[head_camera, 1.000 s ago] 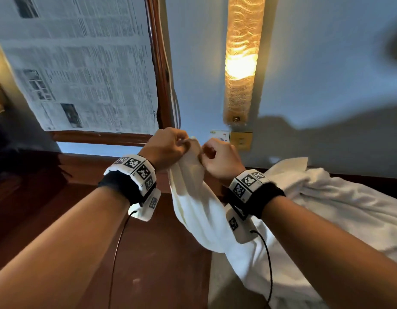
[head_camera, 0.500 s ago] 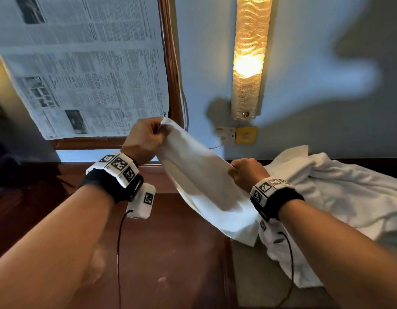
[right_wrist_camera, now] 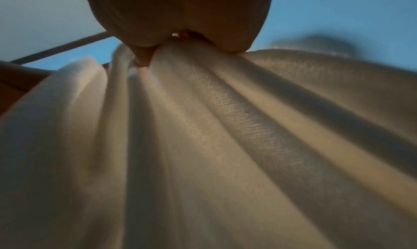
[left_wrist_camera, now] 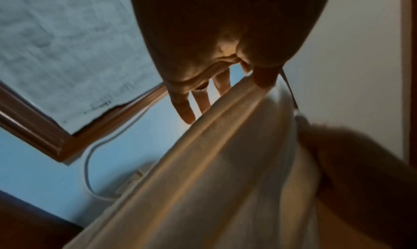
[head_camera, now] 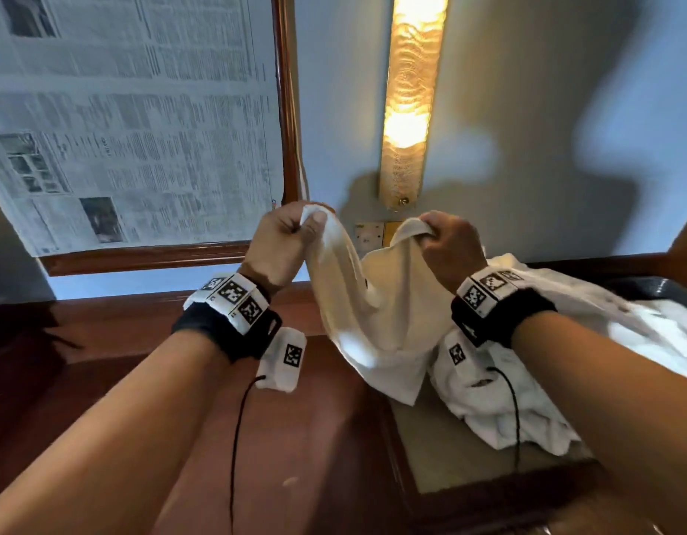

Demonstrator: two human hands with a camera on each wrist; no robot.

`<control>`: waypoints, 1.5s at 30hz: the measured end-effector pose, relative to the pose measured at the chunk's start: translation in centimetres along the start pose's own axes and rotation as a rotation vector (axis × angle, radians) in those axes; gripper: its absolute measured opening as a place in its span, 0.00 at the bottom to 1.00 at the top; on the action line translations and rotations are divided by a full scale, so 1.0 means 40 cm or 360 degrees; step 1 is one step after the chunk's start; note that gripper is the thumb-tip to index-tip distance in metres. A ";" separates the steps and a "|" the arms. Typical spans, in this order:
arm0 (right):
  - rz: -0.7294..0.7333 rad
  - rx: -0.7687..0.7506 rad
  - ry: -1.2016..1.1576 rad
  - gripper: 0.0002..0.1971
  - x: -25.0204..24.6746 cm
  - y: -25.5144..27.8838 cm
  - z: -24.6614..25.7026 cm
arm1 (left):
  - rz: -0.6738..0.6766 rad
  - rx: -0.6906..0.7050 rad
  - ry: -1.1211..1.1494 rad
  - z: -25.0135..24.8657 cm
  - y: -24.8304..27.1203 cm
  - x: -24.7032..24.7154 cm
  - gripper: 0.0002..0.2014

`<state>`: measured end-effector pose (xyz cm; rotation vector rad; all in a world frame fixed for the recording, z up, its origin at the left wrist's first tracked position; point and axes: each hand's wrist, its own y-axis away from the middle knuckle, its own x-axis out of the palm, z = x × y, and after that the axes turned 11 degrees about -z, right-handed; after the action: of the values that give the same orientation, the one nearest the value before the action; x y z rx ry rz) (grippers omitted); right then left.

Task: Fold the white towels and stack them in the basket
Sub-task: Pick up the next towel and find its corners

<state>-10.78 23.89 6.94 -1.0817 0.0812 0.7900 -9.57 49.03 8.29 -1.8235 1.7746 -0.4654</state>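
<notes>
I hold one white towel (head_camera: 376, 314) up in front of the wall, and it sags in a loop between my hands. My left hand (head_camera: 309, 222) pinches one top corner between thumb and forefinger. In the left wrist view the other fingers (left_wrist_camera: 187, 110) of that hand (left_wrist_camera: 252, 74) stick out beside the towel (left_wrist_camera: 203, 181). My right hand (head_camera: 427, 233) grips the other corner at about the same height. The right wrist view shows that hand (right_wrist_camera: 180, 44) bunching the towel (right_wrist_camera: 203, 145) into pleats. More white towels (head_camera: 527, 399) lie in a crumpled pile under my right wrist.
The pile rests on a beige pad (head_camera: 450, 465) set in a dark wooden surface (head_camera: 295, 438). A dark container rim (head_camera: 662, 291) shows at the far right behind the pile. On the wall are a lit lamp (head_camera: 407, 110), a socket (head_camera: 369, 235) and a newspaper-covered frame (head_camera: 141, 129).
My right hand has risen from beside the pile to the height of my left hand. The hands are now closer together, and the towel sags between them instead of stretching diagonally.
</notes>
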 end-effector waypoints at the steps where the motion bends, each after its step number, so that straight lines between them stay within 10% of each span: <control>1: -0.0018 -0.0130 -0.0048 0.11 -0.008 -0.011 0.037 | 0.0039 -0.0015 0.0079 -0.004 -0.001 0.033 0.11; 8: -0.0020 -0.0333 -0.0028 0.15 -0.096 -0.027 0.082 | 0.0361 -0.0450 0.0493 -0.016 0.039 0.200 0.15; 16: 0.0116 -0.0563 0.0305 0.18 -0.138 0.097 -0.132 | 0.0387 -0.0261 0.0274 -0.052 0.007 0.270 0.18; 25: 0.0001 0.0460 0.0142 0.17 -0.255 0.092 -0.402 | 0.0240 -0.0383 0.0233 -0.042 -0.031 0.325 0.19; 34: 0.0126 -0.0141 -0.0064 0.17 -0.248 -0.082 -0.185 | 0.0207 -0.0531 0.0465 -0.085 0.076 0.529 0.19; 45: 0.0532 -0.0071 0.0478 0.09 -0.297 0.155 -0.524 | 0.0108 -0.0346 0.0119 -0.118 0.111 0.503 0.28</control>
<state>-16.75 1.92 -3.07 -1.2407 0.5115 0.9245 -14.53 28.52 6.80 -1.9047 1.9981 -0.3287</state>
